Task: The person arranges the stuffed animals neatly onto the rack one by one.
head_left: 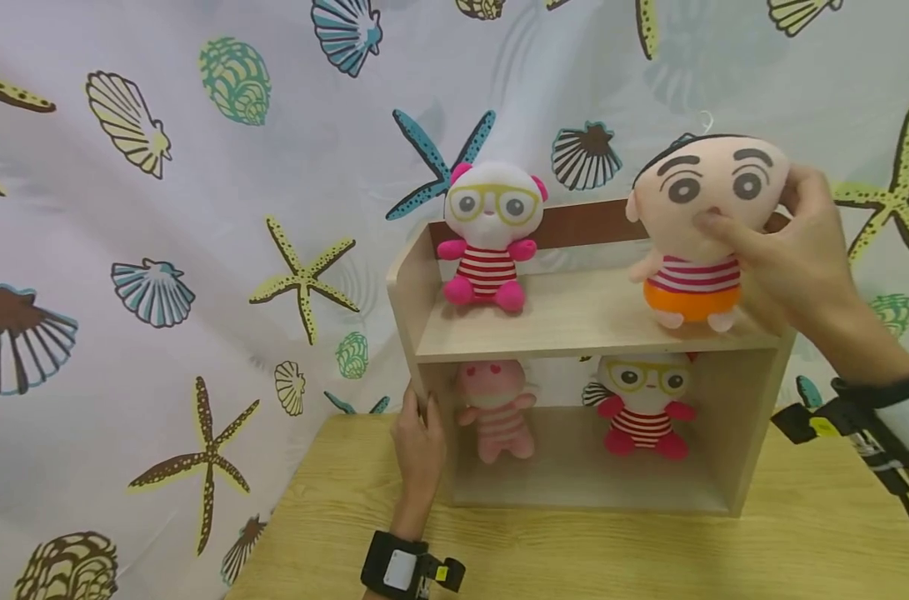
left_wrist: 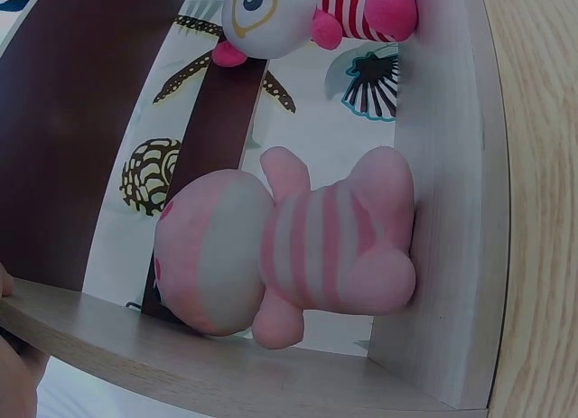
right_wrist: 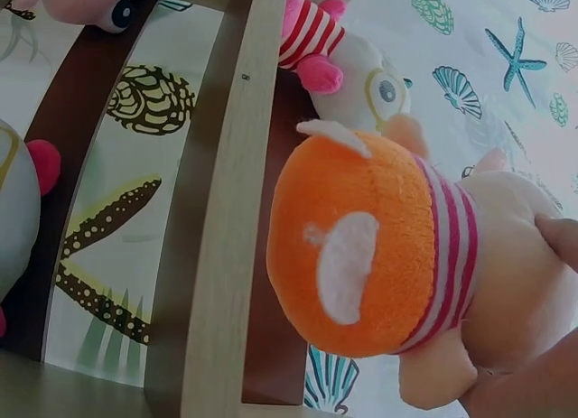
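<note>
In the head view my right hand [head_left: 806, 250] grips a plush boy doll [head_left: 694, 225] by its head, thumb across the face. The doll has a striped top and orange shorts; in the right wrist view its orange bottom [right_wrist: 352, 246] faces the camera, beside the upper board's front edge. My left hand [head_left: 418, 433] holds the left side panel of a small wooden shelf [head_left: 574, 333]. A panda plush [head_left: 487, 242] with yellow glasses sits at the upper left. Below sit a pink striped plush [left_wrist: 280, 246] on the left and another glasses panda [head_left: 645, 404] on the right.
The shelf stands on a wood-grain table [head_left: 334, 492] near a curtain [head_left: 199, 183] printed with shells and starfish. A dark brown back rail [head_left: 581, 225] crosses behind the upper board. Each wrist wears a black strap [head_left: 394, 567] with a small camera.
</note>
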Tool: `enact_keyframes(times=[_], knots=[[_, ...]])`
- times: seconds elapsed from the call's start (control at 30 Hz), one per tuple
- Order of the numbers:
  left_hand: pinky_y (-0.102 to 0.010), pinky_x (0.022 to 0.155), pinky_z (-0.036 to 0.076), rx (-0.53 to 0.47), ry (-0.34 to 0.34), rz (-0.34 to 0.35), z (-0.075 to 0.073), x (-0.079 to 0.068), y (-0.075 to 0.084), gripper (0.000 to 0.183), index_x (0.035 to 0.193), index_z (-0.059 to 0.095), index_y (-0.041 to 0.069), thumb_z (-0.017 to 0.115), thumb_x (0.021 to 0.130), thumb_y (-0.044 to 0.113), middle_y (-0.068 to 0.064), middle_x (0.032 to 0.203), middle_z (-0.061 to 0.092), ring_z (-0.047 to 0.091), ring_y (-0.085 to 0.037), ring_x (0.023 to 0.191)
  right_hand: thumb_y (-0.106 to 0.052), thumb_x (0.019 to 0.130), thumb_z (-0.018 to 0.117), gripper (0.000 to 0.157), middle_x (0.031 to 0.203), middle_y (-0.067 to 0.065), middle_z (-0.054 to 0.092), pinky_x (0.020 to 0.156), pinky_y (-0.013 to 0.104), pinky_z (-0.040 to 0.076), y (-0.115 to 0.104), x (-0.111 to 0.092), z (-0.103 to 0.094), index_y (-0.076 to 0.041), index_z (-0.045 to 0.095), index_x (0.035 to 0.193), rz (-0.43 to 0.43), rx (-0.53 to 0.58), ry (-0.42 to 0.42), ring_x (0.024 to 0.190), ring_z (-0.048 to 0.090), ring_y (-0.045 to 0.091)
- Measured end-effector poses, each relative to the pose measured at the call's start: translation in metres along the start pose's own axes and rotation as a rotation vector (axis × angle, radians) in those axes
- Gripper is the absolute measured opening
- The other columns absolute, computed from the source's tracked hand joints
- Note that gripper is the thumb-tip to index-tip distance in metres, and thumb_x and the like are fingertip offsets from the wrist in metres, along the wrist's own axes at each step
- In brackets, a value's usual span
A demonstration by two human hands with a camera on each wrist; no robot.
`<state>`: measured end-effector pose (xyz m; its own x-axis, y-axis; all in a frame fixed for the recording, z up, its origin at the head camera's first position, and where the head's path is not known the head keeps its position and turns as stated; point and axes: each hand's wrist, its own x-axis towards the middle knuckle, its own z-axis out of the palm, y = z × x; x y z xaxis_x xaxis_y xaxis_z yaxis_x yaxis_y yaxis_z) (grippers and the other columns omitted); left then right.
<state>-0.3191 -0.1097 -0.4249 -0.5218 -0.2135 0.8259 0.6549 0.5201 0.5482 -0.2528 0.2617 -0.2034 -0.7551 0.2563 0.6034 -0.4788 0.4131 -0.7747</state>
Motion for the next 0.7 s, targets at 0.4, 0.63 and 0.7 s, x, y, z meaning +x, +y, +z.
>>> enact_keyframes(times=[0.4, 0.63, 0.7], knots=[[-0.051, 0.071, 0.056, -0.015, -0.009, -0.013, 0.000, 0.000, 0.000, 0.033, 0.130, 0.058, -0.007, 0.058, 0.097, -0.001, -0.025, 0.110, 0.069, 0.068, -0.034, 0.097, -0.038, 0.092, 0.070, 0.077, 0.149, 0.006, 0.036, 0.096, 0.026, 0.047, 0.004, 0.014, 0.014, -0.018, 0.025, 0.152, 0.063, -0.112, 0.040, 0.114, 0.049, 0.019], [-0.050, 0.070, 0.056, -0.011, -0.006, -0.011, 0.000, -0.001, -0.001, 0.033, 0.130, 0.058, -0.006, 0.059, 0.097, 0.000, -0.024, 0.110, 0.069, 0.069, -0.033, 0.095, -0.043, 0.092, 0.069, 0.080, 0.144, 0.006, 0.038, 0.096, 0.028, 0.046, 0.010, 0.022, 0.021, -0.020, 0.023, 0.153, 0.100, -0.102, 0.049, 0.114, 0.047, 0.018], [-0.051, 0.069, 0.056, -0.009, -0.003, -0.014, 0.000, -0.001, -0.001, 0.032, 0.129, 0.059, -0.005, 0.059, 0.098, 0.000, -0.024, 0.109, 0.069, 0.069, -0.034, 0.094, -0.043, 0.091, 0.069, 0.081, 0.144, 0.006, 0.037, 0.099, 0.030, 0.044, 0.011, 0.024, 0.023, -0.020, 0.022, 0.153, 0.105, -0.086, 0.053, 0.116, 0.047, 0.018]])
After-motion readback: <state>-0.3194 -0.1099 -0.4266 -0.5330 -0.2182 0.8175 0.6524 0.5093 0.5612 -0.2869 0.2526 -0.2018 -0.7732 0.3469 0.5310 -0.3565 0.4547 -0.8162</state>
